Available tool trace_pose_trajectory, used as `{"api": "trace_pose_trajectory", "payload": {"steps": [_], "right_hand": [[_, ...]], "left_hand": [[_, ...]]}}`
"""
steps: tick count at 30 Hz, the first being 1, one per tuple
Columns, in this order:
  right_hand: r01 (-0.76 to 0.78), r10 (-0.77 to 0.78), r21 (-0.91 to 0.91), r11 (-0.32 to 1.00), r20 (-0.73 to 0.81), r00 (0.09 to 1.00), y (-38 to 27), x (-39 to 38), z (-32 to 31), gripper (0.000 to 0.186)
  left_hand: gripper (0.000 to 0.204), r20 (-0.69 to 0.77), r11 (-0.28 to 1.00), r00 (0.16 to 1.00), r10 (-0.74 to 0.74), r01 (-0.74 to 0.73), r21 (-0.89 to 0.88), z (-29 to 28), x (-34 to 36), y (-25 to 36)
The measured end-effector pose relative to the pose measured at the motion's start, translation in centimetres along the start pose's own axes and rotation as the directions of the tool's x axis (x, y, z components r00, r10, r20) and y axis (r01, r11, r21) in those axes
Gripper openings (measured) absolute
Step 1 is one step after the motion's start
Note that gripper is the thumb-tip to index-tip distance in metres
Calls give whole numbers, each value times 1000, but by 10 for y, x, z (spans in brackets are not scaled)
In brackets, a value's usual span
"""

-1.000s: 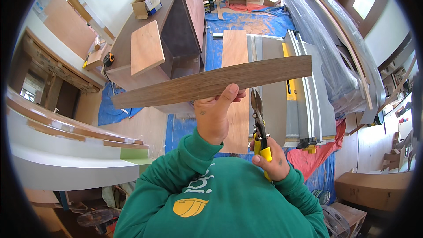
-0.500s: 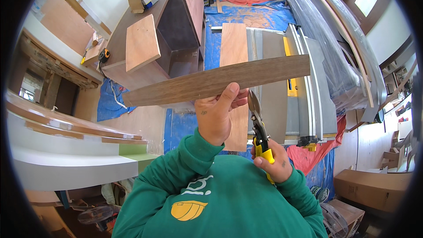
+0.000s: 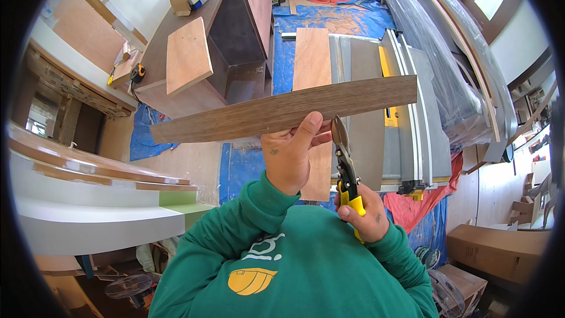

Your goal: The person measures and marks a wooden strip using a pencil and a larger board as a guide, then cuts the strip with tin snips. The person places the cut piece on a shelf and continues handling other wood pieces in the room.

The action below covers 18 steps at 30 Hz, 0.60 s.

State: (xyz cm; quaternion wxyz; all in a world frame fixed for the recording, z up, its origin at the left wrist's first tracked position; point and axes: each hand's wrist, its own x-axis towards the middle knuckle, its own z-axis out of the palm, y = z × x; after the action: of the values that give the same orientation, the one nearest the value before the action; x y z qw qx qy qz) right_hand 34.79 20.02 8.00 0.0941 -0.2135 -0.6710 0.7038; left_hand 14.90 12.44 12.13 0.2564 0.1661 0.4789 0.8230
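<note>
My left hand is closed on the lower edge of a long brown wood-grain strip, its thumb on the near face. The strip spans left to right in front of me, tilted slightly up at its right end. In my right hand is a pair of tin snips with yellow grips and dark blades. Their blades point up, with the tips at the strip's lower edge just right of my left fingers. I cannot tell whether the tips touch the strip.
Beyond the strip stands a table saw with a plywood board lying across its left part. A dark cabinet carcass is at the left, with a small plywood panel and tape measure on it. Plastic-wrapped panels stand at the right.
The strip has shifted a little, its left end now further left and its right end slightly lower. The snips have moved up slightly, their tips now at the strip's edge.
</note>
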Motion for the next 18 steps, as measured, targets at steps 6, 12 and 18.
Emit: {"api": "trace_pose_trajectory", "payload": {"steps": [6, 12, 18], "right_hand": [[12, -12, 18, 1000, -7, 1000, 2, 2, 2, 43], [6, -6, 19, 1000, -12, 1000, 1, 3, 4, 42], [-14, 14, 5, 1000, -8, 1000, -2, 5, 4, 44]], "left_hand": [[21, -3, 1000, 1000, -5, 5, 4, 0, 0, 0], [20, -6, 999, 1000, 7, -7, -40, -1, 2, -3], [20, -17, 999, 1000, -4, 4, -42, -3, 4, -6]]}}
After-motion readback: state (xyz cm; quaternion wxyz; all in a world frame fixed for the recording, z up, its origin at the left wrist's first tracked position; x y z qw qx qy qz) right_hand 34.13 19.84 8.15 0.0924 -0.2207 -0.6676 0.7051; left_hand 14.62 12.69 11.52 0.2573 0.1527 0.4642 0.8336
